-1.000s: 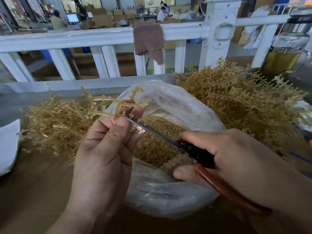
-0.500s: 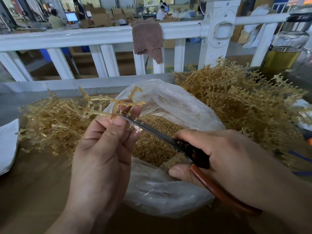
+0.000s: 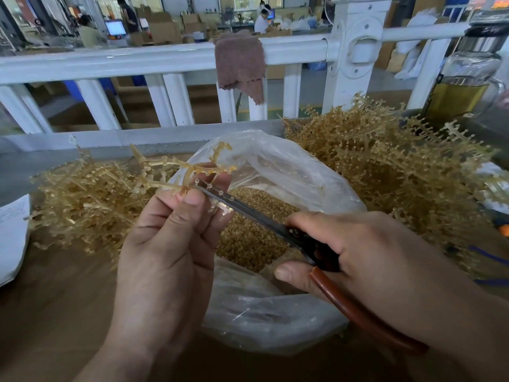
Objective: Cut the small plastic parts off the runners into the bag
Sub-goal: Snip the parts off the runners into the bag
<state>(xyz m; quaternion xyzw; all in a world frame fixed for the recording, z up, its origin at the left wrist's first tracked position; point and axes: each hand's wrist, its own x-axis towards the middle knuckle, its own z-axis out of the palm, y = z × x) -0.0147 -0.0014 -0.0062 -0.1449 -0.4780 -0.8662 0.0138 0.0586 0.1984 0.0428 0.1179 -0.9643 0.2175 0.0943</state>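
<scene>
My left hand (image 3: 168,244) pinches an amber plastic runner (image 3: 192,170) by its stem, over the mouth of a clear plastic bag (image 3: 289,172). My right hand (image 3: 366,252) grips scissors (image 3: 248,209) with brown-red handles. Their blades reach left to the runner's branches just above my left fingertips. Small clear parts sit along the blade. The bag holds a heap of small tan cut parts (image 3: 248,232).
A pile of amber runners (image 3: 82,199) lies left of the bag, and a bigger pile (image 3: 385,166) lies to its right. White paper (image 3: 11,238) is at the left edge. A glass bottle (image 3: 465,78) stands far right. A white railing (image 3: 165,56) with a brown cloth (image 3: 239,62) runs behind.
Both hands, the runner and the scissors stay in nearly the same place; the view has shifted only slightly.
</scene>
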